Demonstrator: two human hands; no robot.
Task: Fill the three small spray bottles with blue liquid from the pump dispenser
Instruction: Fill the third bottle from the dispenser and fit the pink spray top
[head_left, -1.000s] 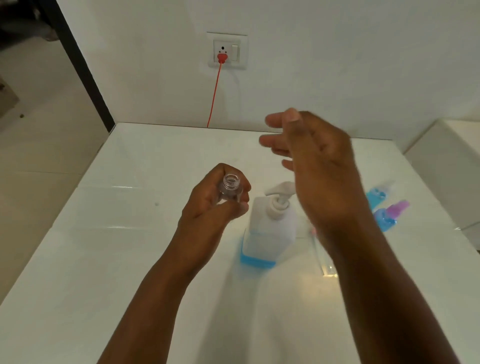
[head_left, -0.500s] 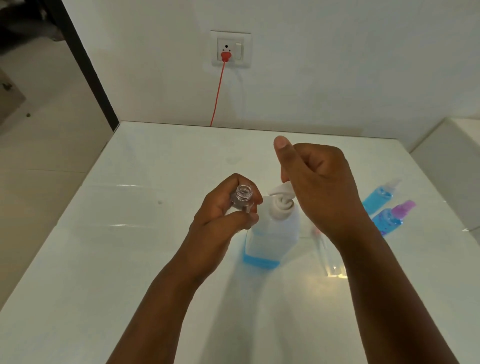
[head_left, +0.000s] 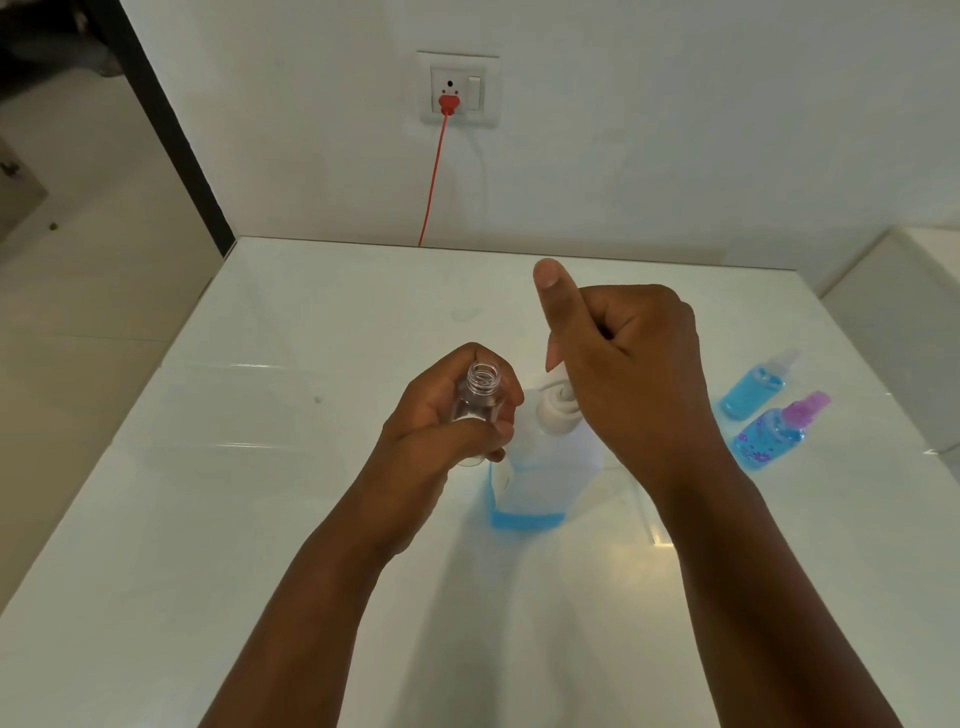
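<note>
At the middle of the white desk (head_left: 156, 519), my left hand (head_left: 441, 431) held the last empty spray bottle (head_left: 478, 400), its fingers curled round the clear body, open neck up and just beside the pump dispenser (head_left: 540, 467), where only a low band of blue liquid showed at the base. My right hand (head_left: 628, 374) sat over the pump head, fingers folded in and thumb raised; whether they touched the head I could not tell. To do this well, I judged, the neck had to sit squarely under the spout before I pressed, and the press had to be slow so nothing spilled. Two filled bottles, one clear-capped (head_left: 756, 387) and one purple-capped (head_left: 779, 431), lay near the right edge. A second earlier that right hand had hovered spread above the pump; here it had closed down onto it, and the bottle had edged nearer.
</note>
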